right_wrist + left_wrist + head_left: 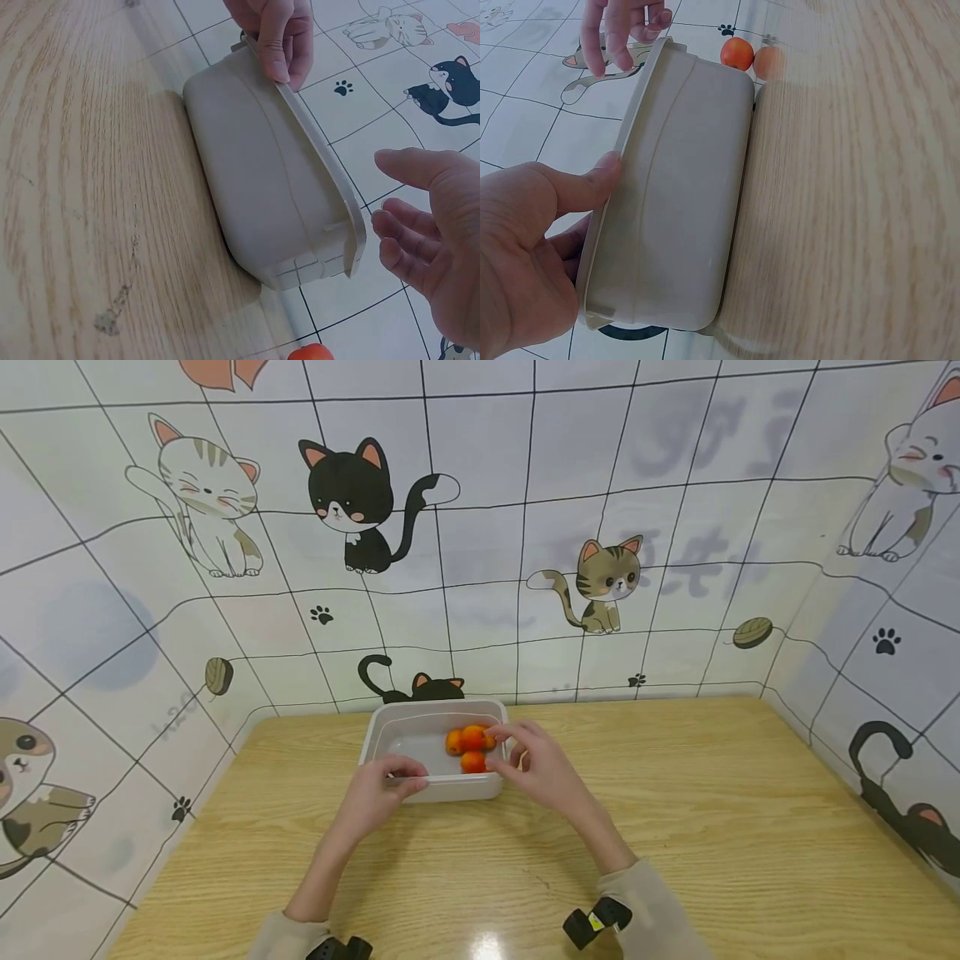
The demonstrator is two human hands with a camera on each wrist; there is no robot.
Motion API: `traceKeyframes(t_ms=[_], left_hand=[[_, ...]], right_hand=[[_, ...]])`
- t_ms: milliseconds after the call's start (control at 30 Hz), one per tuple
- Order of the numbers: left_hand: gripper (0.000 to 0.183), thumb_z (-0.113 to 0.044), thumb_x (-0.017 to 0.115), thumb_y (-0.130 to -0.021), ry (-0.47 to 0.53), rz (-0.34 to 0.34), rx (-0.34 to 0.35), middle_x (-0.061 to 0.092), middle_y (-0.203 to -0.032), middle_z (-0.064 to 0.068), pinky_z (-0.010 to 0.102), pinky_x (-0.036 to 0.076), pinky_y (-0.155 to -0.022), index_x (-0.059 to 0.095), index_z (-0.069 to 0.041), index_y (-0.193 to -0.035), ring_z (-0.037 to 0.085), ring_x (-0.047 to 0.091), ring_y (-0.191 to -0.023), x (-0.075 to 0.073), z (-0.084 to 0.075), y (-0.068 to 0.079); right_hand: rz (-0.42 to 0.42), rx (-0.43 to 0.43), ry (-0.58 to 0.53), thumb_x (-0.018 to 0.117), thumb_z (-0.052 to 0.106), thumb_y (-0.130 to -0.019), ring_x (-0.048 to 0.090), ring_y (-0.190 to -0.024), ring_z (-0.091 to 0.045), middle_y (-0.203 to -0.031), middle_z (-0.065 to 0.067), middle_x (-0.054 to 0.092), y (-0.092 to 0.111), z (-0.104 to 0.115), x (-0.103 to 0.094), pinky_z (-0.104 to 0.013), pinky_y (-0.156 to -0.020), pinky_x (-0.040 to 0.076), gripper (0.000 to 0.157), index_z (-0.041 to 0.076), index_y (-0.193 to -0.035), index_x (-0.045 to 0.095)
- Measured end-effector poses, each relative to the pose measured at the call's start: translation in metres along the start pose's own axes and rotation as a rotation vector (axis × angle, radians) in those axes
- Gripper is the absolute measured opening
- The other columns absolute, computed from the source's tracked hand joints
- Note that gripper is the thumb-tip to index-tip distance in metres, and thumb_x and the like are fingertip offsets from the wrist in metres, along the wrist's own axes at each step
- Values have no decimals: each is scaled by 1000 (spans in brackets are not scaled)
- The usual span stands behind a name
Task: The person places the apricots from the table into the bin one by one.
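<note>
A light grey plastic bin (450, 789) rests on the table, with several small round orange-red fruits (472, 738) in its right part. Their exact kind I cannot tell. My left hand (382, 789) pinches the bin's near rim toward the left, thumb outside and fingers inside, as the left wrist view also shows. My right hand (542, 768) hovers by the bin's right end, thumb and fingers apart with nothing between them; in the right wrist view that hand (439, 232) is off the rim. Another orange-red fruit (737, 54) shows past the bin's right end in the left wrist view, hidden in the head view.
The wooden table (675, 802) extends to both sides and toward me. Behind it and at the sides stands a white covering (480, 543) printed with cats and grid lines; the bin sits near the back edge.
</note>
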State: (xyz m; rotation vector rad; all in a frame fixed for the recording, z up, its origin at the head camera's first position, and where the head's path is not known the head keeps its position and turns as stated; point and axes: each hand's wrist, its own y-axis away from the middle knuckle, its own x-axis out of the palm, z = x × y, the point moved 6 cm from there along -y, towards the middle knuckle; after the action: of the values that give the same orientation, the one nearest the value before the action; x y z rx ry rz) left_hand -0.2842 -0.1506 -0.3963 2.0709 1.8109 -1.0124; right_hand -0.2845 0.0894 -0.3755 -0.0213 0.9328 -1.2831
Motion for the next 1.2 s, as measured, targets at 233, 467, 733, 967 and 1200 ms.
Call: traceKeyframes(t_ms=[233,467,733,967,1200], left_hand=[[7,-6,81,-85,10,1,6,72,-88,-2,40,55,-86,76,-7,-90,16,65,-87,0,-2,0],[7,-7,81,-85,7,8,-2,72,-88,-3,40,55,-87,76,-9,-90,16,65,-87,1,-1,0],[6,-9,81,-86,6,4,6,72,-88,-3,39,55,-86,75,-9,-90,15,64,-87,-1,0,1],[8,-11,82,-85,6,-1,14,71,-89,-4,39,55,-86,75,-8,-90,15,64,-87,-1,2,0],[7,-10,81,-86,2,-5,11,71,-88,-4,40,55,-86,76,-10,-90,15,64,-87,-1,0,1]], right_hand=[[-21,-33,5,79,13,-89,57,-72,-11,-109,-3,63,-1,1,-6,-24,-58,49,33,9,-121,69],[-30,-22,4,77,13,-91,56,-72,-12,-111,-9,63,-1,-2,-14,-28,-59,50,35,11,-125,68],[-55,-7,-25,77,13,-91,57,-72,-16,-109,-14,64,-3,-9,-21,-29,-61,52,36,5,-125,67],[-67,-1,6,75,14,-93,59,-75,-16,-111,-14,64,-4,-15,-26,-26,-62,51,36,5,-126,66],[-78,33,-6,74,16,-94,60,-75,-18,-113,-14,63,-4,-22,-36,-30,-60,53,35,8,-127,66]])
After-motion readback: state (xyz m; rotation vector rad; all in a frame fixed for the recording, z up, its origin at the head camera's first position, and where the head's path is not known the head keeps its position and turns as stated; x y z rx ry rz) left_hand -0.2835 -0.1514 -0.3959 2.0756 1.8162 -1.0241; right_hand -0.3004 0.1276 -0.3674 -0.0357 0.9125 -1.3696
